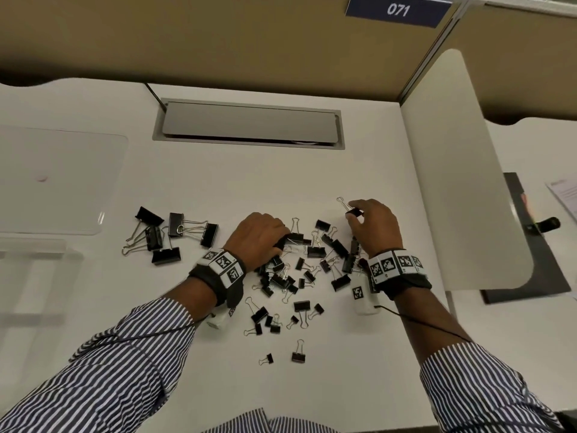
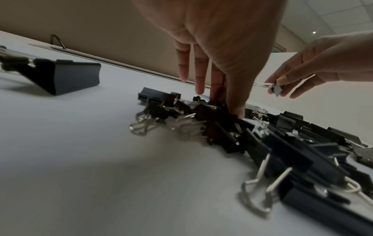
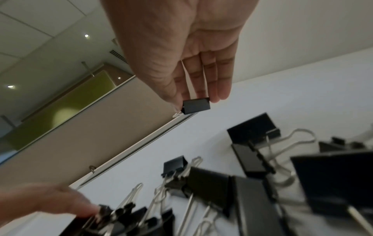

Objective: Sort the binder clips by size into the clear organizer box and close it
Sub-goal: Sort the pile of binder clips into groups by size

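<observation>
Many black binder clips (image 1: 312, 254) of mixed sizes lie scattered mid-desk, and several large clips (image 1: 175, 232) sit apart to the left. My left hand (image 1: 279, 245) reaches down into the pile; in the left wrist view its thumb and a finger (image 2: 226, 108) pinch a small clip there while two fingers stay straight. My right hand (image 1: 354, 215) is raised just above the pile's right side and pinches a small clip (image 3: 196, 106) between thumb and fingertips. The clear organizer box (image 1: 31, 267) stands at the far left with its lid (image 1: 56, 179) open flat.
A grey cable hatch (image 1: 249, 123) is set into the desk behind the clips. A white divider panel (image 1: 462, 182) walls off the right side, and a tan partition runs along the back. Bare desk lies between the large clips and the box.
</observation>
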{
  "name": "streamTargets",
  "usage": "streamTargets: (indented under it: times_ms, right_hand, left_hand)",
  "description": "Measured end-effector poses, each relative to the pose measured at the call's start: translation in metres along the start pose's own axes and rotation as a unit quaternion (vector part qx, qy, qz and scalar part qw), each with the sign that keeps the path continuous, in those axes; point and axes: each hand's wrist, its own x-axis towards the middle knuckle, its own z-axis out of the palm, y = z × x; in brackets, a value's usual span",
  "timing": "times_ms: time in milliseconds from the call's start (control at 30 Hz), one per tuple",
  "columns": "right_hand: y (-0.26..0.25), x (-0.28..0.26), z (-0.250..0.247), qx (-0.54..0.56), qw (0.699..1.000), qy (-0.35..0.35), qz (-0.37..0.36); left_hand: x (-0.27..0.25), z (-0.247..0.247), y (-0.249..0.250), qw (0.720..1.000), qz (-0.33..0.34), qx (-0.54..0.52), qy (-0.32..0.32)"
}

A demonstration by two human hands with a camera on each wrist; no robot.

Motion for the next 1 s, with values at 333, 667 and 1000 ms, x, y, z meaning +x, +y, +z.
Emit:
streamTargets:
  times_ms: [333,667,1000]
  right_hand:
    - [0.038,-0.009,-0.015,-0.002,0.998,-0.022,0.064]
    - [0.01,-0.032,-0.006,0.036,0.997,-0.067,-0.001]
    - [-0.062,-0.054,0.033,-0.086,0.991,-0.1,-0.033]
  left_hand:
    - [-0.022,-0.01,-0.006,0.98,-0.072,-0.134,0.129]
    - [-0.075,-0.021,-0.021,0.949,-0.154,-0.211,0.178]
    - [-0.119,-0.012,-0.014,0.95,-0.18,-0.176,0.187]
